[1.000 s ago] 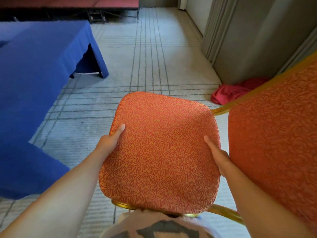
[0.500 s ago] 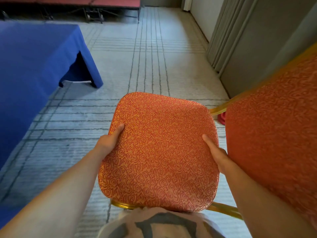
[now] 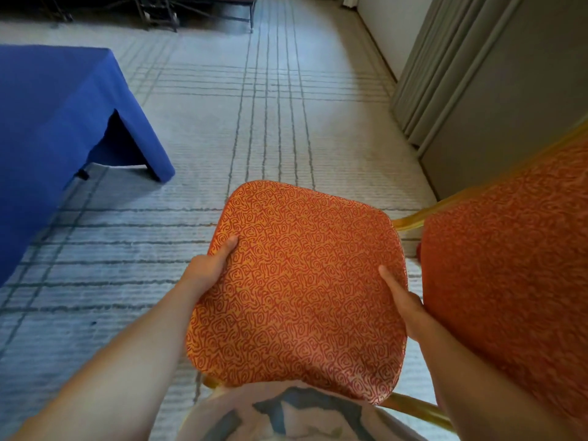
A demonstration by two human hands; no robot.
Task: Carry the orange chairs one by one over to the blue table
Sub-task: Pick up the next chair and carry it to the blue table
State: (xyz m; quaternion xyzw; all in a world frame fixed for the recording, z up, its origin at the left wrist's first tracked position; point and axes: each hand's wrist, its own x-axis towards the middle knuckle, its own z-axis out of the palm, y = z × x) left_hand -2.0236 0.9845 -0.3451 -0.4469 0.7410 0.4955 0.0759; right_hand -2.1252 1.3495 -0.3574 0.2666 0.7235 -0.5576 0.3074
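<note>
I carry an orange chair (image 3: 302, 281) with a patterned seat and a gold metal frame, held off the carpet in front of my body. Its padded backrest fills the right side of the view. My left hand (image 3: 210, 265) grips the seat's left edge, thumb on top and fingers hidden beneath. On the seat's right edge my right hand (image 3: 404, 300) holds on the same way. The blue table (image 3: 57, 122), draped in a blue cloth, stands at the left.
Pale striped carpet (image 3: 270, 106) stretches ahead between the table and a grey folding wall (image 3: 493, 90) on the right. Dark metal frames under a red platform (image 3: 191, 7) stand at the far end of the room.
The view has swung right and forward: the blue table has slid toward the left edge and the red cloth on the floor has gone out of sight. Both hands keep their hold on the seat.
</note>
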